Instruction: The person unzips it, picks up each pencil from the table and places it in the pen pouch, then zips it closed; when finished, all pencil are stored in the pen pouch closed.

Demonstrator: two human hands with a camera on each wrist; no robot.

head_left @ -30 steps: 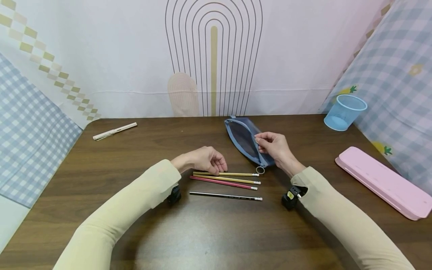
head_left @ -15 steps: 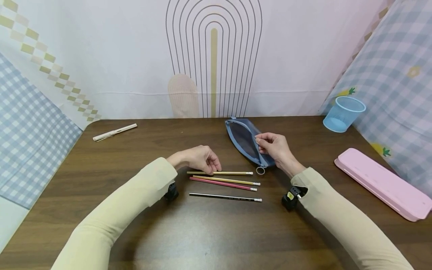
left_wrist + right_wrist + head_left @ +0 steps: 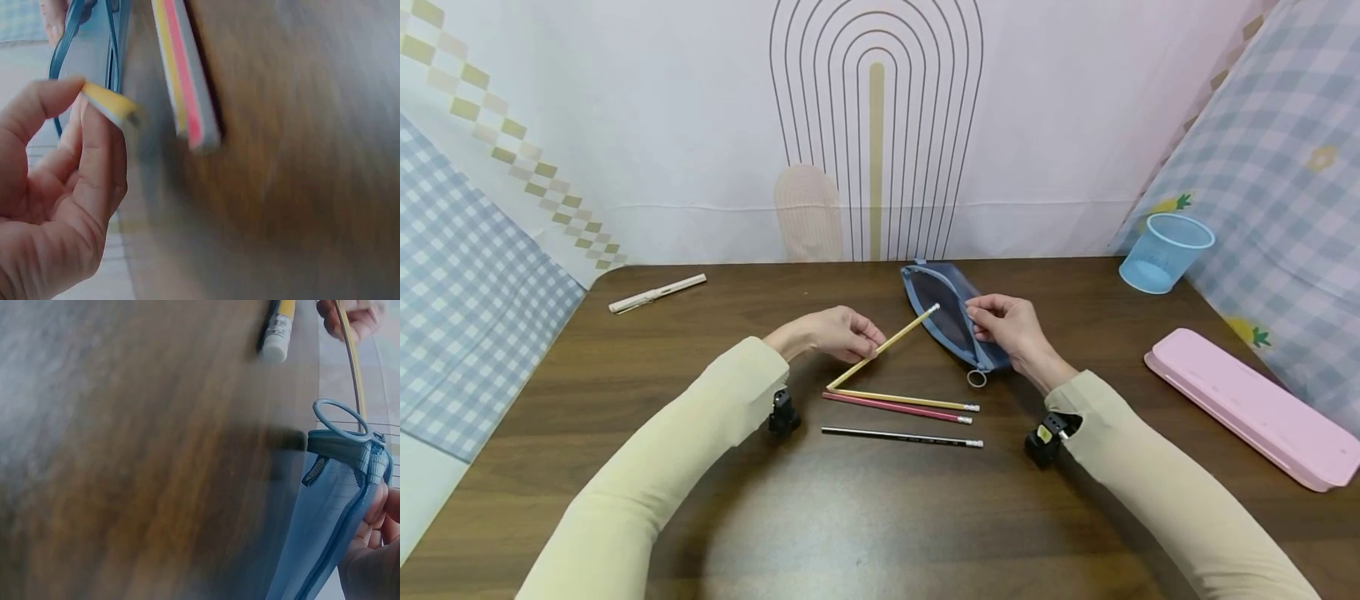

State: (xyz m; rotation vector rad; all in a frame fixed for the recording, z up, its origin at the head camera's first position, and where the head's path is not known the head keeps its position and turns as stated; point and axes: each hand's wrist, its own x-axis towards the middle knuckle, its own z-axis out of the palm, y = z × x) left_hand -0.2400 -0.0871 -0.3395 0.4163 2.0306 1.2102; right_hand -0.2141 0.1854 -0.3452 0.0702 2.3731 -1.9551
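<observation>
Raised since earlier by the left hand (image 3: 837, 335): yellow pencil (image 3: 901, 334), pinched and tilted | whether its lower end touches the tabletop (image 3: 850, 517) is unclear | open blue pouch (image 3: 953, 321) lies near its upper end | right hand (image 3: 1013, 332) pinches the pouch's edge

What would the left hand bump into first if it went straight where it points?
Probably the blue pouch, lying ahead of the left hand. The yellow pencil it pinches might touch the pouch sooner; depth is hard to tell.
</observation>
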